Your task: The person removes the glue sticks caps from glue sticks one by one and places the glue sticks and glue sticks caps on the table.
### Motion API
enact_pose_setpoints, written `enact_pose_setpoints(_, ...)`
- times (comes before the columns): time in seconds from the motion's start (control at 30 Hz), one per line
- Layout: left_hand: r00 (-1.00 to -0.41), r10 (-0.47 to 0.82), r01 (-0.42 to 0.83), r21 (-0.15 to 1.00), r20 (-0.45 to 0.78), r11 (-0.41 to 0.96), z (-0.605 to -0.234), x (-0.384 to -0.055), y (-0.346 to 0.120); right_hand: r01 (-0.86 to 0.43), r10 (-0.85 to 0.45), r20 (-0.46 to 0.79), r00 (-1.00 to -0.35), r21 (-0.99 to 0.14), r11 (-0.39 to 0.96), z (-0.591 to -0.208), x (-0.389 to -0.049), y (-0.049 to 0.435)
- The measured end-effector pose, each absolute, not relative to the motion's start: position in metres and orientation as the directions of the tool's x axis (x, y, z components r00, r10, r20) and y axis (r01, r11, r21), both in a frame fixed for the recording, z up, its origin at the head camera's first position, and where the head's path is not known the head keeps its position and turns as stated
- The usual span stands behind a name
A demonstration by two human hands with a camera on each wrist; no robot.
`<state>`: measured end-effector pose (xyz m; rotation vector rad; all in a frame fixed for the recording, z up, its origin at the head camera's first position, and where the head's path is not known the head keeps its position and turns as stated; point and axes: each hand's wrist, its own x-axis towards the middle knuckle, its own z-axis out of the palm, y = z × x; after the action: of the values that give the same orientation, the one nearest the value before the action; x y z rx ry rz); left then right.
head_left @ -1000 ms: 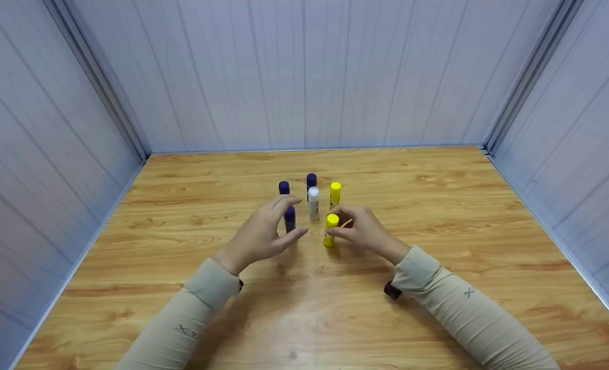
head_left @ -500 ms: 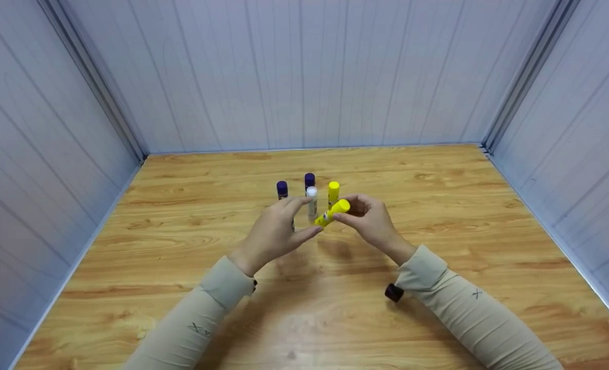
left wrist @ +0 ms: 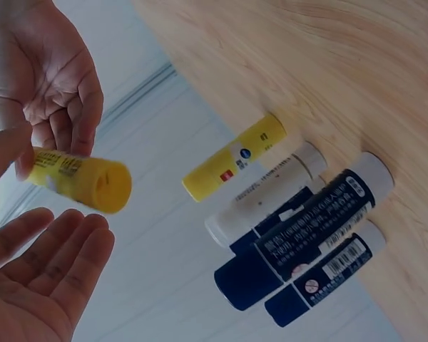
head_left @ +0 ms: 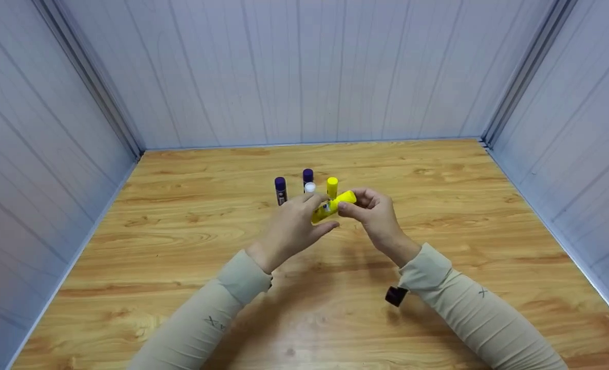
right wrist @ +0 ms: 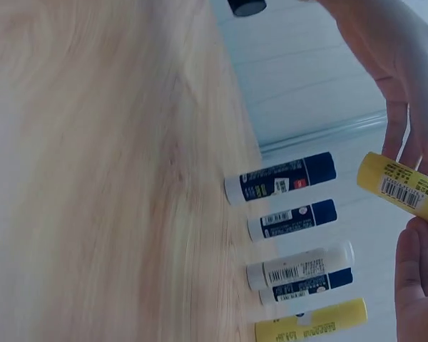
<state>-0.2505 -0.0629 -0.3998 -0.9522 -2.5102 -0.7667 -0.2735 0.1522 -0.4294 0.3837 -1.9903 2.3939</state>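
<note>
My right hand pinches a yellow glue stick near its upper end and holds it tilted above the table. The left hand reaches around the stick's lower end with loosely extended fingers and a spread thumb; firm contact is not visible. In the left wrist view, the stick's round end lies between the left thumb and fingers. Behind the hands stand a second yellow glue stick, a white one and dark blue ones. The left hand hides one blue stick in the head view.
The standing glue sticks form a close group on the wooden table, seen also beside the hands in the right wrist view as a blue stick. Pale panel walls enclose the table at the back and both sides.
The right hand has lifted the nearer yellow glue stick off the table and tilted it. My left hand has moved right, from beside the blue sticks to the yellow stick's lower end.
</note>
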Motion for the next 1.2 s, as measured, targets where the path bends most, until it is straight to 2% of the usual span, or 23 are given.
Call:
enact_pose_setpoints(0.17,-0.735,0.493,0.665,0.351,0.466,0.660,-0.396,-0.249,-0.058,-0.097,-0.163,0.145,-0.976,-0.958,-0.270,-0.426,-0.269,0.151)
enact_pose_setpoints(0.43,-0.729,0.494,0.664,0.318,0.473,0.677,-0.397,-0.250,-0.053,-0.062,-0.185,0.122,-0.975,-0.952,-0.300,-0.425,-0.265,0.152)
enact_pose_setpoints(1.2,-0.689,0.518,0.696,0.264,0.507,0.668,-0.400,-0.245,-0.050,-0.146,-0.215,0.189,-0.958,-0.969,-0.201,-0.425,-0.266,0.177)
